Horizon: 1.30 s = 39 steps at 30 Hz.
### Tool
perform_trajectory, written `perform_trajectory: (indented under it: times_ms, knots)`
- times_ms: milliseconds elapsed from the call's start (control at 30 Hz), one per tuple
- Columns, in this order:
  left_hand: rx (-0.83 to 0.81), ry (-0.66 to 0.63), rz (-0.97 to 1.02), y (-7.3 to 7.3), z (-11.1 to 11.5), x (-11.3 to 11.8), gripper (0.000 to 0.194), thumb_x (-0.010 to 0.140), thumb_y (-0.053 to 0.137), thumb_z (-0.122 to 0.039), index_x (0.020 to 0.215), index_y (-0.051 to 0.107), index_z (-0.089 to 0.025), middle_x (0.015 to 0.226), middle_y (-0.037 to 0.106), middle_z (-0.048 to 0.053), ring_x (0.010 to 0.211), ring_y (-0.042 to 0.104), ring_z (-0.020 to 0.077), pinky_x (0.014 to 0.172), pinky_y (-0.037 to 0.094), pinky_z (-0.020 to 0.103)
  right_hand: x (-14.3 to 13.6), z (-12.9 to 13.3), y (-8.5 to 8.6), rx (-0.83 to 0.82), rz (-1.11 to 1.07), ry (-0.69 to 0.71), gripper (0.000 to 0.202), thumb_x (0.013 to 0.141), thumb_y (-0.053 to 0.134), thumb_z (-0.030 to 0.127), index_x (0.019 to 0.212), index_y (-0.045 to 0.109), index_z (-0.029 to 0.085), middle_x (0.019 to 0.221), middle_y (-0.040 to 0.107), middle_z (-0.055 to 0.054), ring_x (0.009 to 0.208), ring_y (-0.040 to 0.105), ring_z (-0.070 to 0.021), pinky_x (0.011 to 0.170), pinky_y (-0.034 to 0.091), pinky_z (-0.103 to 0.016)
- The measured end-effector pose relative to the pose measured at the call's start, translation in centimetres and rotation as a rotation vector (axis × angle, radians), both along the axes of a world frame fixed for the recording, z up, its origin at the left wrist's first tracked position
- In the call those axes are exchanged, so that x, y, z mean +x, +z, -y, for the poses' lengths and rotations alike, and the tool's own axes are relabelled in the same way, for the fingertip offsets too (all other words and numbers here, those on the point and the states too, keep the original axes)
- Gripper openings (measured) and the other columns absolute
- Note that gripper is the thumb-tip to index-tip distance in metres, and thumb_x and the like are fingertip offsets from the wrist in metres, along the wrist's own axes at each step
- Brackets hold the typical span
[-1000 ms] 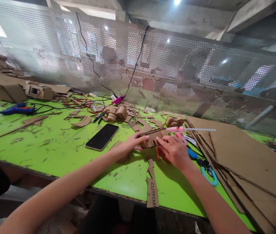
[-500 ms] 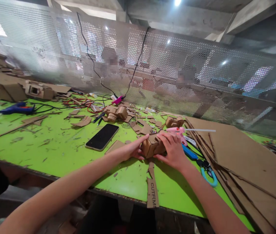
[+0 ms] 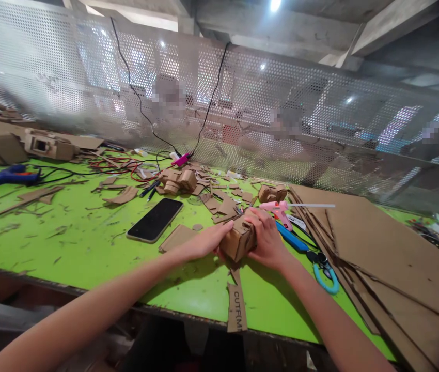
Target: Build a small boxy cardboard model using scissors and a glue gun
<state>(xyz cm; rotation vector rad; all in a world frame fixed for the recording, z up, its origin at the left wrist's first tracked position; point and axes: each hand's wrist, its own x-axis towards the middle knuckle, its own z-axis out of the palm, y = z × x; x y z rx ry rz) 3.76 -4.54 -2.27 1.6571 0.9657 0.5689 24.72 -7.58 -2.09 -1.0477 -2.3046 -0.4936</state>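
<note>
Between my two hands is a small boxy cardboard model (image 3: 237,242), held just above the green tabletop. My left hand (image 3: 214,240) grips its left side, with the thumb along the top edge and the other fingers partly hidden underneath. Wrapped over the right side and top is my right hand (image 3: 266,235), its fingers bent onto the cardboard. Below the model lies a torn cardboard strip (image 3: 237,305) with printed letters. A pink glue gun (image 3: 279,211) rests just beyond my right hand, and a blue-handled tool (image 3: 292,238) lies beside it.
A black phone (image 3: 155,219) and a flat cardboard piece (image 3: 178,237) lie to the left. Other cardboard models (image 3: 176,181) and scraps stand behind. Turquoise-handled scissors (image 3: 326,276) and large cardboard sheets (image 3: 390,243) are on the right; a blue glue gun (image 3: 10,175) is far left. A perforated screen (image 3: 212,103) borders the back.
The cardboard model has been turned and tipped in my hands, so more of its boxy end faces me. Both hands still hold it. The view has shifted slightly to the right.
</note>
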Motion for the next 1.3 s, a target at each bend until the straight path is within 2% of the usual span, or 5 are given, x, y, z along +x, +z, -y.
perform_trajectory:
  times_ms: [167,367,733,900,1300]
  knots:
    - [0.505,0.065,-0.437,1.2,0.5,-0.5,0.064,0.09,0.021,-0.06,0.07,0.063,-0.016,0.063,0.064,0.008,0.064,0.062,0.0236,0.058,0.04,0.029,-0.2,-0.1,-0.3,0.003,-0.059,0.078,0.069,0.067,0.069,0.028,0.126,0.036,0.016,0.13,0.042,-0.019,0.125,0.04,-0.0337,0.103,0.038,-0.052]
    - [0.679,0.064,-0.545,1.2,0.6,-0.5,0.064,0.092,0.019,-0.057,0.075,0.065,-0.015,0.066,0.064,0.01,0.062,0.061,0.0242,0.053,0.034,0.028,-0.2,0.0,-0.6,-0.037,-0.114,0.118,0.069,0.07,0.068,0.029,0.128,0.033,0.019,0.13,0.04,-0.017,0.127,0.039,-0.0324,0.101,0.042,-0.053]
    - [0.747,0.03,-0.58,1.4,0.9,-0.6,0.061,0.093,0.02,-0.056,0.083,0.066,-0.016,0.07,0.067,0.009,0.065,0.062,0.0225,0.054,0.032,0.027,-0.1,0.0,-0.7,-0.081,-0.156,0.132,0.064,0.072,0.07,0.032,0.124,0.034,0.022,0.129,0.039,-0.015,0.127,0.04,-0.0335,0.1,0.044,-0.055]
    - [0.743,0.035,-0.573,1.5,0.8,-0.6,0.064,0.093,0.018,-0.056,0.081,0.066,-0.016,0.069,0.067,0.009,0.063,0.061,0.0221,0.052,0.03,0.027,0.0,-0.2,-0.7,-0.075,-0.148,0.156,0.073,0.073,0.07,0.033,0.133,0.028,0.024,0.131,0.04,-0.015,0.127,0.04,-0.0327,0.101,0.043,-0.057]
    - [0.728,0.017,-0.56,1.8,1.1,-0.7,0.064,0.092,0.019,-0.057,0.082,0.067,-0.016,0.073,0.068,0.012,0.067,0.063,0.0253,0.057,0.036,0.028,0.2,-0.1,-0.8,-0.08,-0.13,0.139,0.071,0.073,0.069,0.032,0.131,0.03,0.021,0.132,0.04,-0.018,0.13,0.037,-0.0325,0.101,0.043,-0.055]
